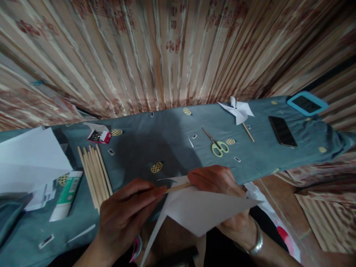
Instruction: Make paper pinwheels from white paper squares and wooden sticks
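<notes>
Close in front of me, my left hand [130,209] pinches one end of a thin wooden stick [178,188]. My right hand [219,185] is closed round the stick's other end and against a white paper pinwheel [205,209], whose pointed blades spread below the stick. The fingers of the right hand are partly hidden behind the paper. A second paper pinwheel [238,110] on a stick lies at the back right of the table. Beyond my right hand, scissors with pale green handles [219,148] rest on the cloth.
Wooden sticks [94,172] lie at left, beside a green and white tube [66,194] and white paper sheets [30,159]. A small red box of metal pins [99,135] stands open behind them. A black phone [282,131] and a blue-framed device [307,104] occupy the right end.
</notes>
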Motion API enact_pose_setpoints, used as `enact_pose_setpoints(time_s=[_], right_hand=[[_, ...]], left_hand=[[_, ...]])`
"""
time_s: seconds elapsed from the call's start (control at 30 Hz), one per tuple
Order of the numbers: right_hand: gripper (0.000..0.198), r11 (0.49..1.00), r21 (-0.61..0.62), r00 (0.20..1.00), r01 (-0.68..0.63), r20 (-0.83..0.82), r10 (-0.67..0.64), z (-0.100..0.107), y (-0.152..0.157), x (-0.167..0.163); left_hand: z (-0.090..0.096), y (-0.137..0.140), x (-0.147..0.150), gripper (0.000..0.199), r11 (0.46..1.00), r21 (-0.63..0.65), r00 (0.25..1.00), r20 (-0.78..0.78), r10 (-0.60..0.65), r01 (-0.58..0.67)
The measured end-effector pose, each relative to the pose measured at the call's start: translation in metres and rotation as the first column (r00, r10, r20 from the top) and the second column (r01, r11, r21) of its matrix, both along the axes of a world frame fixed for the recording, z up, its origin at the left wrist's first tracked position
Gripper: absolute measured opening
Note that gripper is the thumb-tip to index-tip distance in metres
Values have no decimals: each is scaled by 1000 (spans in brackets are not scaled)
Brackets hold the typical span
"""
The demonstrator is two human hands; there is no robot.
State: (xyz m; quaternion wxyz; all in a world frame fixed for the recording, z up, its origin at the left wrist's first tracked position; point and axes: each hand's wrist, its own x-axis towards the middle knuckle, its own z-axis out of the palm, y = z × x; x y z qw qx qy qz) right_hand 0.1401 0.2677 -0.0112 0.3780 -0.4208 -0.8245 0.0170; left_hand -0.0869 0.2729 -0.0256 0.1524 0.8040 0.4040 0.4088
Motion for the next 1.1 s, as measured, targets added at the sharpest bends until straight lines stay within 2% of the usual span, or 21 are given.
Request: enact_pose_setpoints(time_s=[0.23, 0.33, 0.43, 0.57, 0.7, 0.87, 0.93, 1.03, 1.1], right_hand=[[25, 1000, 19, 999, -13, 39, 12, 0, 2, 1], [22, 999, 29, 998, -33, 50, 32, 1, 2, 2], [24, 999, 43, 999, -26, 30, 25, -1, 3, 3], [28, 998, 63, 1000, 17, 5, -17, -6, 2, 2], [34, 998, 41, 999, 39, -23, -38, -10, 2, 2], [55, 999, 0, 996, 38, -85, -38, -11, 6, 4], [63, 996, -36, 989, 77, -122, -80, -12, 8, 5], [75, 977, -152, 956, 149, -230, -182, -16, 12, 9], [80, 959, -234, 919, 160, -319, -231, -22, 15, 13]], left_hand=[[-2, -2, 2, 16, 999, -36, 1000, 19, -3, 4], [-6, -2, 4, 17, 994, -107, 996, 84, 7, 2], [-8, 0, 10, 19, 975, -223, 975, 214, 52, -3], [-7, 3, 17, 18, 923, -385, 934, 336, 124, 16], [-5, 3, 20, 9, 864, -500, 893, 411, 183, 53], [-13, 2, 17, 12, 723, -681, 865, 425, 266, 112], [-21, 2, 13, 14, 695, -711, 860, 419, 292, 110], [-33, 4, 7, 8, 718, -694, 849, 411, 333, 54], [-37, 5, 6, 13, 745, -667, 830, 433, 352, 32]])
